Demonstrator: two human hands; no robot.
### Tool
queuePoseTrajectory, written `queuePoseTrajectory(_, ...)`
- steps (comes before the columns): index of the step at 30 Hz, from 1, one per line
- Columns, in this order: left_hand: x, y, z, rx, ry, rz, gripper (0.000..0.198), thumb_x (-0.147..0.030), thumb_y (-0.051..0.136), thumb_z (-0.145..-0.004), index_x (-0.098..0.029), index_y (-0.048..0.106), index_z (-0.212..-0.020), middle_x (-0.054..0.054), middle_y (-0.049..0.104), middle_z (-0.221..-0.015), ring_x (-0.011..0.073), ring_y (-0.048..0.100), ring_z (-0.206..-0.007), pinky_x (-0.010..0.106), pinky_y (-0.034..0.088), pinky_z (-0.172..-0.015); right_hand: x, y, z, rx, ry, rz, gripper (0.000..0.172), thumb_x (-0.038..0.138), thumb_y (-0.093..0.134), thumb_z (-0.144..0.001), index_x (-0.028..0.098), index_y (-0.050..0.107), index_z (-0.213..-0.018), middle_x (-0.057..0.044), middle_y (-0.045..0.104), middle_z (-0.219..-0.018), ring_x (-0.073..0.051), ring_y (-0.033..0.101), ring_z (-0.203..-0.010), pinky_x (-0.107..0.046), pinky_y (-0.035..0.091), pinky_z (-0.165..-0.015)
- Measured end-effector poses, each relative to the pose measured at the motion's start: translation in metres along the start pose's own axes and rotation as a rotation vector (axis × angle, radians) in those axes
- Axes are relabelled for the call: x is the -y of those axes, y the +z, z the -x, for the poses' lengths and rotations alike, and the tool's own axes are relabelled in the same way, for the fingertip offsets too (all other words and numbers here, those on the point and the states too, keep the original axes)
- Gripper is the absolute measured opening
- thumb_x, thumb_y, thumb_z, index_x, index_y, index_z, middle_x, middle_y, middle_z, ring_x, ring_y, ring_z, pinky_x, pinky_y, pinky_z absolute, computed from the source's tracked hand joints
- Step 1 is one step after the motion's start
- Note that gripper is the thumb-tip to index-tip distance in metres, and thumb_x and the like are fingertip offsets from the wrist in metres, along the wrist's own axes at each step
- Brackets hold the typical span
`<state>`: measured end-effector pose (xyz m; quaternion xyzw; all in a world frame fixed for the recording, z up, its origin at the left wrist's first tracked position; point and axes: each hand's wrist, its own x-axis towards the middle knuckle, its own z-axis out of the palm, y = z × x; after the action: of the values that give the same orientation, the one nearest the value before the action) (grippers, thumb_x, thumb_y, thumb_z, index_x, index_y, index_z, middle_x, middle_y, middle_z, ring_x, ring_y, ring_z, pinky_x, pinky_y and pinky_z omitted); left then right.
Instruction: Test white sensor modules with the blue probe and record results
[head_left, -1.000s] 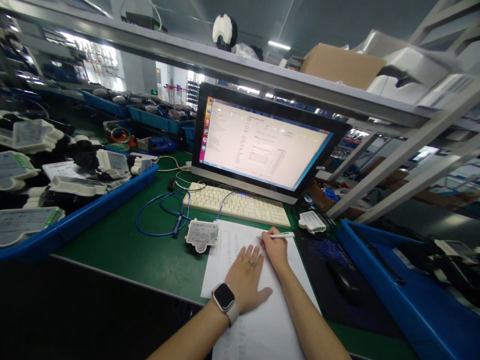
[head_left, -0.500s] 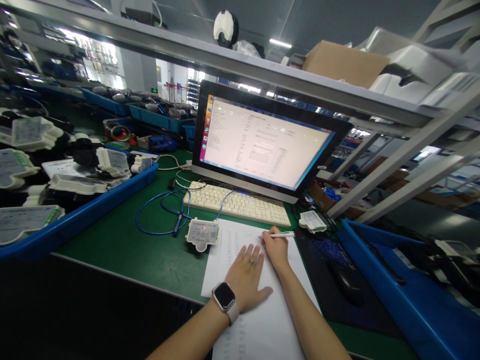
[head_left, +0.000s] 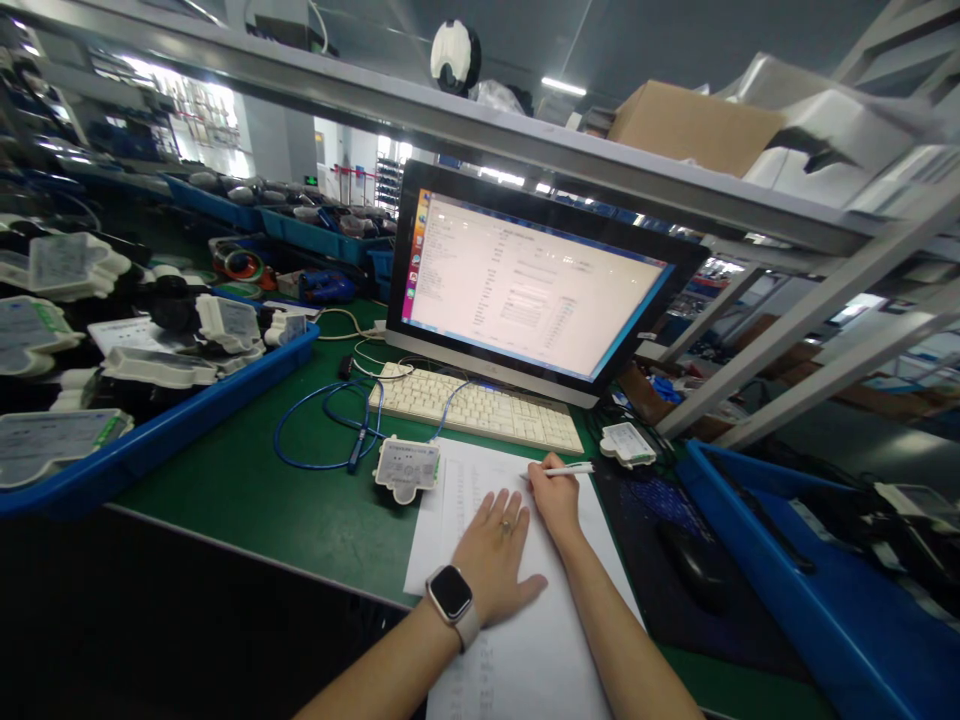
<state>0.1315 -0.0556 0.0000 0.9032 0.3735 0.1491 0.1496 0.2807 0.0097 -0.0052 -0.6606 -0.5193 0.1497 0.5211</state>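
Note:
A white pen [head_left: 576,468] is gripped in my right hand [head_left: 555,500], its tip at the upper part of a paper sheet [head_left: 555,640]. My left hand [head_left: 491,555] lies flat on the same sheet, fingers stretched out, with a ring on one finger and a watch at the wrist. Rows of printing or writing run down the sheet's left side, too small to read. Just left of the sheet's top sits a white plastic module [head_left: 407,468] with a printed label and green terminals. A cream keyboard [head_left: 480,408] lies beyond the paper.
A lit monitor [head_left: 525,280] stands behind the keyboard. Blue bins of similar modules flank me, one at the left [head_left: 225,405] and one at the right [head_left: 810,600]. A black mouse [head_left: 690,562], another module [head_left: 627,443] and a coiled blue cable [head_left: 300,465] lie on the green bench.
The small red light on the near module showed earlier and no longer shows. The view has shifted very slightly; both hands keep their places on the paper.

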Motion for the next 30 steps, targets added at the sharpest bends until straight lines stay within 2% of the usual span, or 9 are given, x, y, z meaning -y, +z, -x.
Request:
queuePoseTrajectory(4,0.001,0.000,0.000,-0.007,0.008,-0.011,0.075,-0.059,0.035,-0.086,-0.005,0.029,-0.137,0.018,0.023,-0.146,0.0294,0.015,-0.137,0.044,0.010,-0.113,-0.003,0.000,-0.003,-0.022,0.038,-0.087,0.023,0.032,0.054,-0.063,0.024,0.037,-0.051,0.007,0.044,-0.040,-0.013,0.043,-0.042,-0.024,0.035,-0.047)
queuePoseTrajectory(7,0.002,0.002,-0.001,0.006,0.019,-0.006,0.075,-0.058,0.036,-0.086,-0.005,0.028,-0.138,0.018,0.021,-0.147,0.0299,0.015,-0.137,0.044,0.009,-0.113,-0.007,-0.007,-0.008,-0.078,0.096,-0.179,0.027,0.043,0.051,-0.070,0.024,0.037,-0.058,0.005,0.049,-0.045,-0.012,0.041,-0.037,-0.022,0.032,-0.036)
queuePoseTrajectory(11,0.004,0.004,-0.001,-0.002,0.021,-0.021,0.075,-0.058,0.039,-0.084,-0.007,0.028,-0.138,0.018,0.020,-0.147,0.0304,0.014,-0.137,0.045,0.011,-0.113,-0.007,-0.036,-0.004,-0.067,0.107,-0.263,0.036,0.056,0.052,-0.073,0.021,0.049,-0.085,-0.004,0.066,-0.074,-0.015,0.056,-0.049,-0.022,0.040,-0.035)
queuePoseTrajectory(13,0.005,0.005,-0.001,-0.007,0.023,-0.025,0.075,-0.058,0.039,-0.084,-0.007,0.028,-0.138,0.018,0.021,-0.147,0.0300,0.015,-0.137,0.045,0.011,-0.113,-0.006,-0.056,0.009,0.063,0.035,-0.194,0.039,0.055,0.050,-0.079,0.020,0.053,-0.094,-0.009,0.068,-0.088,-0.019,0.063,-0.062,-0.026,0.049,-0.044)
queuePoseTrajectory(15,0.005,0.006,-0.001,-0.008,0.024,-0.025,0.075,-0.058,0.038,-0.085,-0.007,0.028,-0.138,0.018,0.021,-0.146,0.0297,0.016,-0.137,0.045,0.012,-0.113,-0.006,-0.073,0.026,0.237,-0.100,-0.014,0.034,0.050,0.049,-0.084,0.020,0.058,-0.096,-0.010,0.067,-0.097,-0.023,0.065,-0.080,-0.034,0.055,-0.063)
queuePoseTrajectory(17,0.005,0.005,-0.002,-0.010,0.023,-0.026,0.074,-0.058,0.036,-0.085,-0.006,0.028,-0.138,0.018,0.022,-0.146,0.0299,0.016,-0.137,0.045,0.012,-0.113,-0.010,-0.085,0.044,0.376,-0.257,0.186,0.029,0.042,0.051,-0.085,0.021,0.060,-0.103,-0.010,0.065,-0.108,-0.027,0.060,-0.100,-0.043,0.050,-0.085)
queuePoseTrajectory(19,0.004,0.003,-0.003,-0.009,0.025,-0.032,0.073,-0.057,0.035,-0.086,-0.006,0.030,-0.138,0.018,0.023,-0.146,0.0303,0.017,-0.136,0.045,0.014,-0.113,-0.015,-0.090,0.058,0.456,-0.388,0.321,0.033,0.035,0.052,-0.085,0.023,0.056,-0.115,-0.010,0.060,-0.119,-0.028,0.053,-0.113,-0.050,0.041,-0.097)
queuePoseTrajectory(25,-0.005,-0.013,0.009,-0.100,0.035,-0.094,0.066,-0.057,0.036,-0.087,-0.011,0.038,-0.134,0.015,0.032,-0.143,0.0289,0.024,-0.135,0.047,0.020,-0.111,-0.024,-0.082,0.066,0.457,-0.559,0.513,0.044,0.024,0.050,-0.086,0.023,0.045,-0.130,-0.010,0.053,-0.128,-0.028,0.046,-0.121,-0.057,0.031,-0.103)
queuePoseTrajectory(30,0.008,-0.025,0.053,-0.277,0.143,-0.215,0.048,-0.045,0.041,-0.090,-0.019,0.043,-0.130,0.009,0.039,-0.141,0.0254,0.036,-0.130,0.046,0.033,-0.106,-0.022,-0.079,0.054,0.441,-0.579,0.518,0.044,0.025,0.051,-0.086,0.023,0.046,-0.130,-0.011,0.053,-0.128,-0.028,0.046,-0.121,-0.056,0.031,-0.103)
